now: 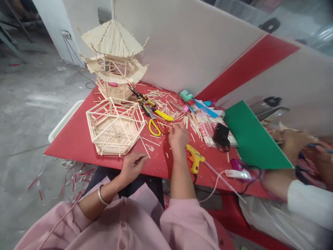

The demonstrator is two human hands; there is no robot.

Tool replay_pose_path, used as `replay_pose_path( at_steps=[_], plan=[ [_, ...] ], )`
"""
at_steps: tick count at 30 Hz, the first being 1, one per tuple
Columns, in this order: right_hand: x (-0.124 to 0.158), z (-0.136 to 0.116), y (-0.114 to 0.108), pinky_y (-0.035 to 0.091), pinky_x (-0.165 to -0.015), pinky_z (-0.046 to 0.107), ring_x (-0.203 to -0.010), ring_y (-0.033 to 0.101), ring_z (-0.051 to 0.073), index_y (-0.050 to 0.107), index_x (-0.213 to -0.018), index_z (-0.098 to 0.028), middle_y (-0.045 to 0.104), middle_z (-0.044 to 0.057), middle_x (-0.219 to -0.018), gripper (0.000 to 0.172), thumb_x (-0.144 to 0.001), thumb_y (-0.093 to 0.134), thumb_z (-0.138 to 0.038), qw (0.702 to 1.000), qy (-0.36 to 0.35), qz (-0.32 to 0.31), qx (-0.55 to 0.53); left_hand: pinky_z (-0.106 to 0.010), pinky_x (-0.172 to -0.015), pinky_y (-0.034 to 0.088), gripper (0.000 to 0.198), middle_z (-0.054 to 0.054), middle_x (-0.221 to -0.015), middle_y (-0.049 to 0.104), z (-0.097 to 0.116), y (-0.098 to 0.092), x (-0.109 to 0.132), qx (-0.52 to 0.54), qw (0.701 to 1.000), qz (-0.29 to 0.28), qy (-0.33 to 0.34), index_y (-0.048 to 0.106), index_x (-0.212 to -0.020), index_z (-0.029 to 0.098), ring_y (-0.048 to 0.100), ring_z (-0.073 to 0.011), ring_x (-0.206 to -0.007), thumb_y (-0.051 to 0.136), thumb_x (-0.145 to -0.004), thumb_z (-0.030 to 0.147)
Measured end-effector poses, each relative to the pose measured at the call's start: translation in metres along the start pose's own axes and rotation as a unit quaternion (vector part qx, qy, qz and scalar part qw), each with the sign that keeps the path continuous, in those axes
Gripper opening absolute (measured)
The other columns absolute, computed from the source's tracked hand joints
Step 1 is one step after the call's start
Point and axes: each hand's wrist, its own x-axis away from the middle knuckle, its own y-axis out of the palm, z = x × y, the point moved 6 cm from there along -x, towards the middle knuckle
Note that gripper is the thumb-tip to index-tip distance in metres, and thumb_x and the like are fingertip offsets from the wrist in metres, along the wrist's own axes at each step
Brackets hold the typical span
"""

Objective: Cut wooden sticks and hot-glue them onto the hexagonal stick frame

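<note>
My left hand is closed in a pinch at the table's front edge, beside the open hexagonal stick frame; whatever it pinches is too small to make out. A thin loose stick ends near its fingertips. Reaching over the table, my right hand has its fingers closed around the end of a wooden stick. Just left of that hand lie scissors with yellow and red handles. Close to the right wrist rests a yellow glue gun with a long clear glue stick in it.
Behind the frame stands a tiered stick pagoda. Pliers, a yellow-handled cutter and loose sticks lie mid-table. Packed sticks, a black adapter and an upright green board are rightward, with a co-worker's arm beyond.
</note>
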Motion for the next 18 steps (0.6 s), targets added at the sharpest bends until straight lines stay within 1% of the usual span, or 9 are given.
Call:
replay_pose_path(
  at_steps=[3,5,8,10,12,13,15,16,18],
  plan=[
    [-0.029,0.0,0.011,0.042,-0.076,0.032,-0.099,0.059,0.024,0.068,-0.121,-0.025,0.065,0.011,-0.113,0.046,-0.083,0.051,-0.006,0.995,-0.011,-0.074,0.069,-0.024,-0.057,0.043,0.014,-0.003,-0.061,0.066,0.005,-0.001,0.001,-0.032,0.999,-0.015,0.038,0.075,-0.075,0.02,0.057,-0.0131,-0.054,0.063,-0.082,0.025],
    [-0.04,-0.001,0.017,0.043,-0.075,0.032,-0.095,0.06,0.025,0.072,-0.112,-0.025,0.068,0.011,-0.105,0.04,-0.082,0.054,-0.007,0.989,-0.022,-0.116,0.084,-0.025,-0.058,0.043,0.015,-0.004,-0.062,0.067,0.005,-0.002,0.003,-0.033,0.999,-0.016,0.039,0.075,-0.076,0.021,0.058,-0.0141,-0.056,0.063,-0.082,0.027],
    [-0.036,0.001,0.008,0.043,-0.072,0.033,-0.092,0.062,0.026,0.077,-0.097,-0.021,0.07,0.013,-0.094,0.026,-0.086,0.054,-0.016,0.989,-0.017,-0.116,0.092,-0.026,-0.061,0.044,0.013,-0.004,-0.064,0.067,0.002,-0.003,0.002,-0.016,0.999,-0.016,0.026,0.076,-0.077,0.022,0.058,-0.0151,-0.059,0.066,-0.08,0.028],
    [-0.016,0.004,-0.008,0.044,-0.072,0.034,-0.092,0.061,0.026,0.076,-0.1,-0.021,0.07,0.013,-0.097,0.027,-0.091,0.05,-0.02,0.992,-0.021,-0.095,0.082,-0.026,-0.062,0.045,0.012,-0.005,-0.064,0.067,0.0,-0.002,0.001,0.001,1.0,-0.013,0.012,0.077,-0.076,0.021,0.058,-0.0151,-0.059,0.068,-0.079,0.029],
    [0.017,-0.001,-0.027,0.045,-0.072,0.032,-0.088,0.061,0.023,0.073,-0.109,-0.023,0.069,0.009,-0.096,0.03,-0.093,0.048,-0.021,0.995,-0.068,-0.071,0.015,-0.025,-0.058,0.045,0.012,-0.004,-0.063,0.067,-0.002,-0.003,0.002,0.039,0.999,0.001,-0.027,0.077,-0.077,0.021,0.057,-0.0143,-0.057,0.072,-0.075,0.032],
    [0.039,-0.009,-0.034,0.045,-0.072,0.031,-0.086,0.061,0.021,0.071,-0.114,-0.026,0.069,0.007,-0.094,0.032,-0.094,0.046,-0.021,0.988,-0.121,-0.083,-0.04,-0.024,-0.054,0.044,0.015,-0.004,-0.062,0.067,-0.004,-0.003,0.004,0.069,0.996,0.009,-0.06,0.077,-0.079,0.02,0.055,-0.0135,-0.054,0.074,-0.073,0.034],
    [0.087,-0.03,-0.04,0.046,-0.07,0.028,-0.081,0.061,0.018,0.07,-0.113,-0.03,0.066,0.002,-0.085,0.032,-0.095,0.045,-0.021,0.952,-0.231,-0.145,-0.136,-0.022,-0.045,0.04,0.023,-0.001,-0.056,0.064,-0.008,-0.005,0.014,0.134,0.981,0.014,-0.138,0.076,-0.082,0.019,0.051,-0.011,-0.045,0.076,-0.071,0.039],
    [0.109,-0.039,-0.041,0.046,-0.068,0.027,-0.079,0.059,0.017,0.072,-0.109,-0.029,0.064,0.002,-0.08,0.029,-0.095,0.047,-0.023,0.939,-0.259,-0.157,-0.162,-0.021,-0.042,0.037,0.026,0.0,-0.053,0.062,-0.009,-0.006,0.021,0.161,0.972,0.014,-0.171,0.076,-0.082,0.017,0.048,-0.0097,-0.041,0.076,-0.071,0.041],
    [0.142,-0.056,-0.041,0.046,-0.068,0.028,-0.077,0.058,0.017,0.073,-0.103,-0.026,0.062,0.002,-0.076,0.024,-0.096,0.05,-0.025,0.924,-0.275,-0.157,-0.214,-0.02,-0.039,0.035,0.03,-0.001,-0.049,0.06,-0.011,-0.013,0.036,0.192,0.959,0.027,-0.208,0.074,-0.074,0.015,0.045,-0.0079,-0.038,0.074,-0.073,0.045]
  ],
)
